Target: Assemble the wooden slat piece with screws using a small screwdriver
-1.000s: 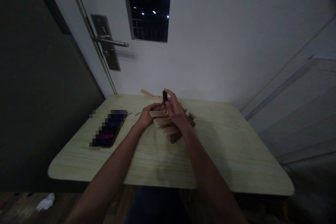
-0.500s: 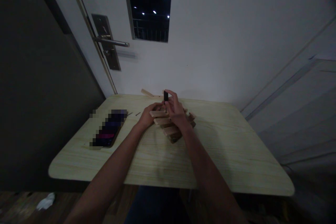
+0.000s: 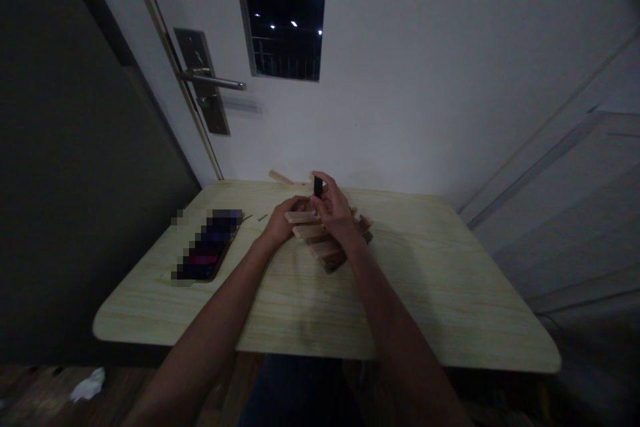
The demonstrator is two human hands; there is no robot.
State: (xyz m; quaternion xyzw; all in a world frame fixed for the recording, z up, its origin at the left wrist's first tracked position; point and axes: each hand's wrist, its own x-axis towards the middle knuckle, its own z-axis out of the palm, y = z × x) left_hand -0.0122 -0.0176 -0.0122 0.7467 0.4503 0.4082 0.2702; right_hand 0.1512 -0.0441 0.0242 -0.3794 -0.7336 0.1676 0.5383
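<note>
A wooden slatted piece (image 3: pixel 311 231) lies on the table, its pale slats spaced side by side. My left hand (image 3: pixel 284 217) is closed on its far left end, and the fingertips are partly hidden. Over the same end, my right hand (image 3: pixel 335 207) grips a screwdriver (image 3: pixel 318 187) by its black handle, which stands upright. Its lower part is hidden by my fingers. My right wrist covers the right side of the slats.
A phone (image 3: pixel 213 247) lies at the table's left, partly pixelated. Small screws (image 3: pixel 263 217) lie beside it. Loose wooden strips (image 3: pixel 281 177) rest at the far edge, near the white door (image 3: pixel 400 80) with its lever handle (image 3: pixel 215 81).
The black handle has turned slightly and leans a little to the right, and my right fingers have shifted with it. My left hand and the wooden piece stay in place.
</note>
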